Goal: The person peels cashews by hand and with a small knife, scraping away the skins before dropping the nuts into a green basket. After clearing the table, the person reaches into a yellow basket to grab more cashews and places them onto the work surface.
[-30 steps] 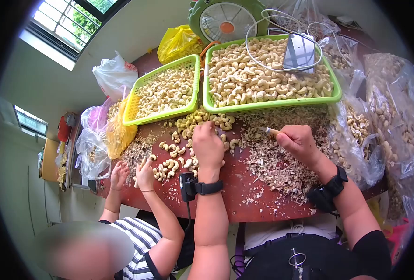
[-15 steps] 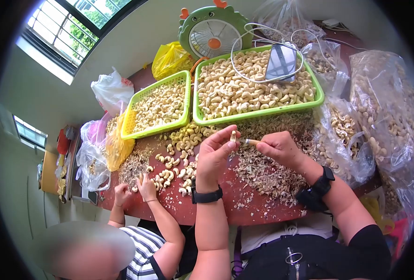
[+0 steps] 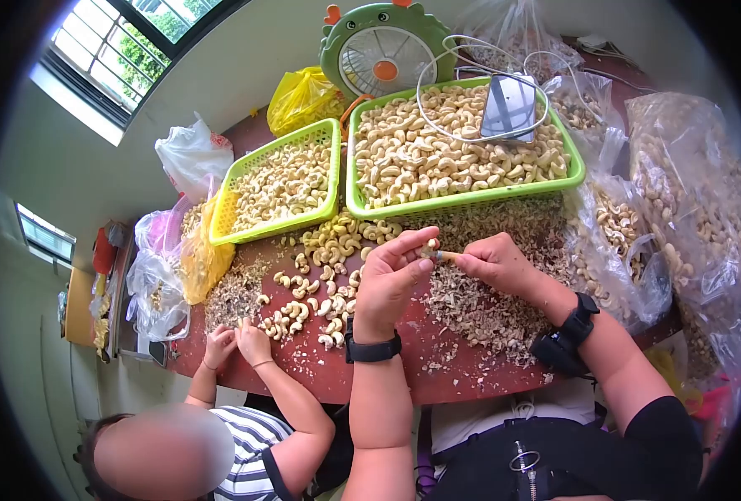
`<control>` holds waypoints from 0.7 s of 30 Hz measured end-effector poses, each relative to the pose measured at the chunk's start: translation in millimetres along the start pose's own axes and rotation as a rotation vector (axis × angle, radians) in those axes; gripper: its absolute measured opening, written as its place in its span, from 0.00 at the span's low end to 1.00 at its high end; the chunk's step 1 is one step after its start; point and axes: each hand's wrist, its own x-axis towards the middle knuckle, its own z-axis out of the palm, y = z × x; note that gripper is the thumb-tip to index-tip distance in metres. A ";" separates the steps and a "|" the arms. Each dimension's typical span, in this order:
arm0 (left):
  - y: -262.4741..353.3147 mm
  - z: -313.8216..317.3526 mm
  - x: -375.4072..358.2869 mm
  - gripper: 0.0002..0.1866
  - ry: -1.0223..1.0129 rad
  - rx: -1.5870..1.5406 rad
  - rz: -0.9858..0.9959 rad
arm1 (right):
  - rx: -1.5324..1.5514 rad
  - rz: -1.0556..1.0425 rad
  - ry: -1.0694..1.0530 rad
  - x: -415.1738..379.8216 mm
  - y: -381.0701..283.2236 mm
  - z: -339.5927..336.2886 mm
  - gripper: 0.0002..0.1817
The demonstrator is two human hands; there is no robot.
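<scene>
A single cashew nut (image 3: 431, 245) is pinched between the thumb and fingers of my left hand (image 3: 390, 280). My right hand (image 3: 497, 265) grips a small knife (image 3: 449, 255) by its light brown handle, its tip at the cashew. Below and beyond my hands lies a heap of peeled skins (image 3: 479, 313) on the red table (image 3: 379, 376). Loose pale cashews (image 3: 335, 305) are scattered left of my left wrist. Behind them stand a large green basket (image 3: 462, 199) and a smaller yellow-green basket (image 3: 277, 228), both full of cashews.
At the lower left, another person's hands (image 3: 241, 341) work close together over the table. A phone (image 3: 508, 107) with a white cable lies on the large basket's nuts. Behind stands a green fan (image 3: 385, 63). Plastic bags of cashews (image 3: 692, 192) line the right; more bags (image 3: 157, 284) stand left.
My left hand has tilted the cashew, and the knife tip has come in against it. The other person's hands have drawn closer together, and their head has shifted.
</scene>
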 end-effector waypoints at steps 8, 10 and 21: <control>-3.7 -8.8 -0.8 0.21 0.015 0.027 0.048 | -0.018 0.039 -0.024 0.5 0.8 -0.6 0.21; -5.1 -8.4 -1.0 0.20 0.014 0.026 0.042 | -0.022 0.048 -0.026 0.3 1.6 0.0 0.21; -18.3 13.4 -0.9 0.16 0.100 -0.166 0.038 | 0.016 0.083 0.020 1.0 10.8 -7.2 0.20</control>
